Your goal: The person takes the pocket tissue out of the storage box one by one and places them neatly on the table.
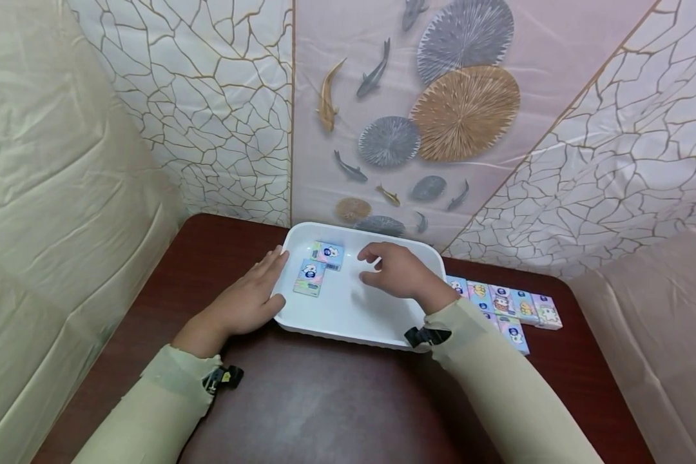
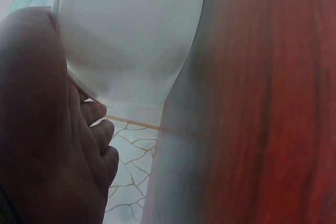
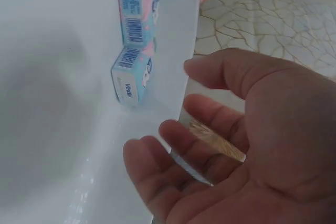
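A white tray (image 1: 342, 316) stands at the back of the table. Inside it, towards its left end, lie two small pastel packs printed with a cartoon, a nearer pack (image 1: 309, 278) and a farther pack (image 1: 332, 251); "Vinda" is legible on one pack (image 3: 128, 85) in the right wrist view. My left hand (image 1: 248, 295) rests along the tray's left rim, fingers extended. In the left wrist view this hand (image 2: 63, 129) lies against the tray's outer wall (image 2: 126, 35). Above the tray's interior hovers my right hand (image 1: 403, 270), its fingers loosely bent around nothing, apart from the packs.
Several similar packs (image 1: 501, 299) lie side by side in rows on the dark red-brown table (image 1: 336, 399), right of the tray; my right forearm partly covers them. A patterned fabric wall (image 1: 232, 129) rises directly behind the tray, and plain cloth (image 1: 46, 225) hangs at the sides.
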A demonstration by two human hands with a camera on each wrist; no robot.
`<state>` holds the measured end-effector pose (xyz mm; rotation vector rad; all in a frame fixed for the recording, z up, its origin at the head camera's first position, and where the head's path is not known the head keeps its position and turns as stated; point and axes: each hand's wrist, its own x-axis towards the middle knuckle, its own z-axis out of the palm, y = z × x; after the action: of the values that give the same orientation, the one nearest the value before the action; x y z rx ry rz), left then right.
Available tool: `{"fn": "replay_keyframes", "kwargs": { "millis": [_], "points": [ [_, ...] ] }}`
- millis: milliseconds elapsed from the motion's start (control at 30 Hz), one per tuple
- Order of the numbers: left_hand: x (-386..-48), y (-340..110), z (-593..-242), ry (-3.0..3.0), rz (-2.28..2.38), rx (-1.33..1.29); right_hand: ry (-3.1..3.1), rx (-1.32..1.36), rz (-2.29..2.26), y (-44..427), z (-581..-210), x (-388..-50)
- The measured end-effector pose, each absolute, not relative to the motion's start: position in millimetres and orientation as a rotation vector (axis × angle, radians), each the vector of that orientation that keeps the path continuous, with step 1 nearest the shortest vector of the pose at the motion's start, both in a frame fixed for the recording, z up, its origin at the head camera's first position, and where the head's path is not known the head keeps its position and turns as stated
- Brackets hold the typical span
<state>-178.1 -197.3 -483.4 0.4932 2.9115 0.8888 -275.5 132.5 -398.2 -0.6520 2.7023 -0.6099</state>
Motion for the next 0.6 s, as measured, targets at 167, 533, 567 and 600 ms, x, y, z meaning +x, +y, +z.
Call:
{"fn": "replay_keyframes", "kwargs": {
  "millis": [167,533,567,600],
  "points": [
    [-179,-197,-484,2.915,0.887,0.489,2.688,-0.755,-0.625,117,-398,-287],
    [-178,-197,-483,2.916,0.878,0.469,2.695,-0.711,-0.664,87,-407,-310],
    [-178,-197,-483,2.917,0.877,0.469,2.700,-0.703,-0.663,85,-410,-312],
    [-178,-196,-484,2.916,0.878,0.469,2.707,-0.698,-0.661,83,-412,-313]
  ]
}}
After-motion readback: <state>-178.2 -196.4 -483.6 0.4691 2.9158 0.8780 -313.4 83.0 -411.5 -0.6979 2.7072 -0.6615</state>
